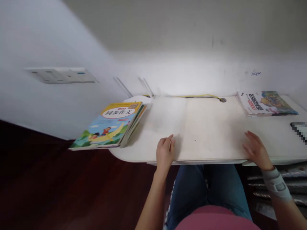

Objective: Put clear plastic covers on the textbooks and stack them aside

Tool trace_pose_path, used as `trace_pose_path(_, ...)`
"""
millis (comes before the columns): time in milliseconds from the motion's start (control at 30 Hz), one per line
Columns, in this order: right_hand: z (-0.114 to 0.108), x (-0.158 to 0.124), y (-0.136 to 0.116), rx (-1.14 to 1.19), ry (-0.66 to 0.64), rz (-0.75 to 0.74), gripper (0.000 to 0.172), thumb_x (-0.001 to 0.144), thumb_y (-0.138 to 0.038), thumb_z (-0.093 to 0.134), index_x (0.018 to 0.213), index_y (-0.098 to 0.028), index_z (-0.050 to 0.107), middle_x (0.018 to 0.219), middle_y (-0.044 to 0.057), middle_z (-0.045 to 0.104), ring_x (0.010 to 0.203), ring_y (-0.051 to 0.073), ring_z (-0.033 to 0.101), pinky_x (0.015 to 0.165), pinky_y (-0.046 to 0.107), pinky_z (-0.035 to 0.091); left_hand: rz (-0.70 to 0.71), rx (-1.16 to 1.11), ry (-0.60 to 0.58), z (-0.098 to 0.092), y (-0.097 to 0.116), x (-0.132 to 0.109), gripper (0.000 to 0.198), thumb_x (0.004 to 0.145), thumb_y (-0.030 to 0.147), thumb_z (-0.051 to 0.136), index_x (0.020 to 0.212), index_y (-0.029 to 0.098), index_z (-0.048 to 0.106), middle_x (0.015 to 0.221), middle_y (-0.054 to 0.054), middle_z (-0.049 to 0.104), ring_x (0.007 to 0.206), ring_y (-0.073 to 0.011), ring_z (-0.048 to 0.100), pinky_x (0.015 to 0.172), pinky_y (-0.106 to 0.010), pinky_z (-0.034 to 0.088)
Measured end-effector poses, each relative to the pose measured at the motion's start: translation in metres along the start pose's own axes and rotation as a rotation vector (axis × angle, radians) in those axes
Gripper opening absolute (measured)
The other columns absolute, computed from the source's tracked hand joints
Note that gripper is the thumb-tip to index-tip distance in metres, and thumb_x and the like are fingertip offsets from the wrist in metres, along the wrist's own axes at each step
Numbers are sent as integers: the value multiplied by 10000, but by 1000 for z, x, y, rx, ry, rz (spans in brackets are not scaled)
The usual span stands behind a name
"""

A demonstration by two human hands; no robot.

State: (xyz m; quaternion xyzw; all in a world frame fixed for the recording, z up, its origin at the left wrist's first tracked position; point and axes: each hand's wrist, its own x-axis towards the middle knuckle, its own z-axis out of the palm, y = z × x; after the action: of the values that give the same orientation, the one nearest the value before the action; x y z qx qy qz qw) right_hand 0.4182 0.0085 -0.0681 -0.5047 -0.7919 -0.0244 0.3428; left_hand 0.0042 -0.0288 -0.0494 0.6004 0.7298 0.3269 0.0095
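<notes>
My left hand point(165, 149) rests by the front edge of a white desk point(208, 127), fingers loosely bent and thumb apart, with nothing in it. Farther right, my right hand point(257, 150) is open near the same edge, its fingers spread and holding nothing; a grey wrap point(277, 183) goes round its wrist. A stack of books point(107, 124) with a blue and yellow top cover lies to the left of my left hand and juts past the desk's end. Beyond my right hand lies a pile of magazines point(268, 103).
A white router point(137, 99) with upright antennas stands behind the books. A yellow cable point(201, 95) runs along the wall to a round desk hole point(223, 100). A dark-edged object point(299, 131), partly pixelated, is at the right edge. Plastic-wrapped items point(287, 185) sit below the desk.
</notes>
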Motion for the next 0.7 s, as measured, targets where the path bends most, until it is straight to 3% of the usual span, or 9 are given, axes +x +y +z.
trace_pose_path(67,3,4,11,-5,55,52,455,899,-398,482,1289,-167,519,1245,174,579,1157,282,549,965,477,466,-10,4,97,-14,-5,7,384,917,361,381,1130,162,630,1020,-118,590,976,-206,575,909,-327,456)
trace_pose_path(167,12,7,24,-68,13,73,432,897,-407,457,1216,-138,571,1123,178,639,1051,300,604,909,500,494,-40,128,195,-45,-20,30,348,914,327,387,1124,183,624,1137,-129,579,1093,-224,535,980,-363,408)
trace_pose_path(333,21,5,29,-157,-49,-39,396,890,-377,470,1177,-132,590,1131,174,643,1048,303,603,901,496,497,-168,452,174,-89,-58,88,415,884,267,392,1248,117,523,1384,-199,444,1312,-330,357,1036,-488,324)
trace_pose_path(433,21,3,31,-165,-31,-52,378,890,-368,469,1158,-138,604,1112,175,651,1031,302,612,881,495,506,-311,582,-24,-94,-75,111,481,854,282,427,1243,7,496,1323,-301,466,1266,-422,387,978,-532,345)
trace_pose_path(500,22,2,33,-159,-31,-57,362,888,-368,474,1144,-155,614,1111,167,654,1031,300,615,876,497,508,-357,639,-113,-90,-79,116,487,847,245,407,1244,-27,481,1260,-327,506,1199,-431,455,923,-518,382)
trace_pose_path(700,23,2,33,-159,-23,-52,339,887,-376,478,1102,-166,636,1117,162,653,1025,300,615,871,492,509,-361,764,-142,-81,-78,111,462,828,111,290,1208,-49,499,1150,-339,563,1078,-397,560,807,-445,437)
